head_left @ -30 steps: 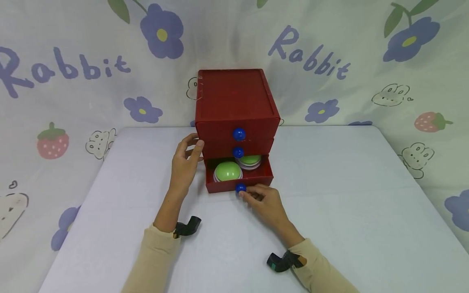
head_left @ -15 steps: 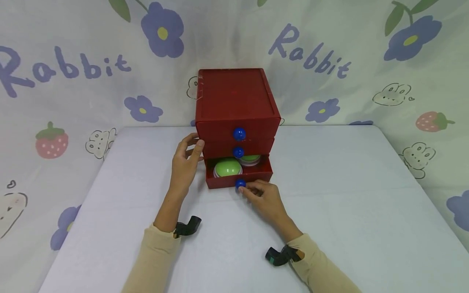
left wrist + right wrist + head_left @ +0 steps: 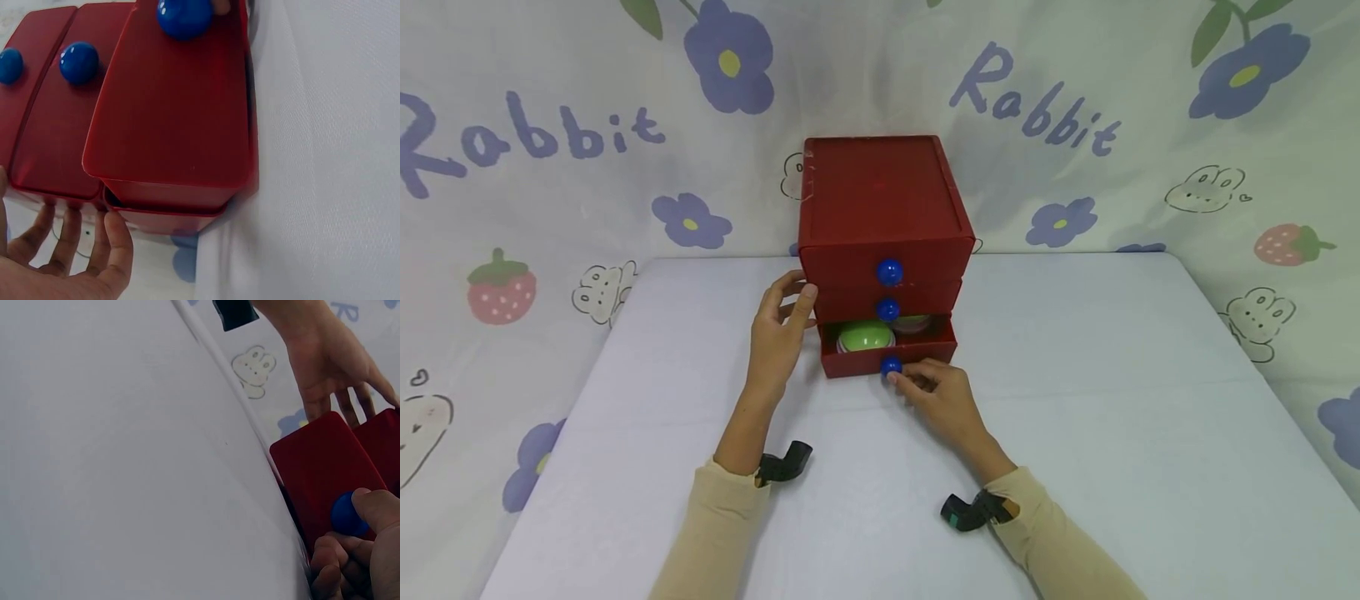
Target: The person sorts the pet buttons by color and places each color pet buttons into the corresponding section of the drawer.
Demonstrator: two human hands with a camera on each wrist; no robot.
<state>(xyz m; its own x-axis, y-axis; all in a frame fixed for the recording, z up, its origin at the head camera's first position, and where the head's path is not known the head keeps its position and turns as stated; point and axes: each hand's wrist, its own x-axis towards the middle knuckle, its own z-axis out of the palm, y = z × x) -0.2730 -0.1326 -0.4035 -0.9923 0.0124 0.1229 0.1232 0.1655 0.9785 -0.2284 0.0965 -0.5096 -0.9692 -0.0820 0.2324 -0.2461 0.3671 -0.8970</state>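
A red drawer cabinet (image 3: 876, 192) with blue knobs stands at the back middle of the table. Its bottom drawer (image 3: 850, 363) is partly pulled out. Inside lie a green domed thing with a pale rim (image 3: 865, 336) and, behind it, a second similar one (image 3: 912, 324), mostly hidden by the drawer above. My right hand (image 3: 943, 404) pinches the bottom drawer's blue knob (image 3: 347, 515) between thumb and fingers. On the cabinet's left side my left hand (image 3: 777, 337) rests with fingertips against the wall, fingers fairly straight, as the left wrist view (image 3: 69, 262) also shows.
The table (image 3: 1112, 400) has a white cover. Behind it hangs a white cloth (image 3: 880, 83) printed with flowers, rabbits and lettering. Each wrist wears a black camera mount (image 3: 786, 462). The upper two drawers are closed.
The bottom drawer has slid further into the cabinet, with my right hand moving inward on its knob. Less of the green things shows. My left hand has stayed at the cabinet's side.
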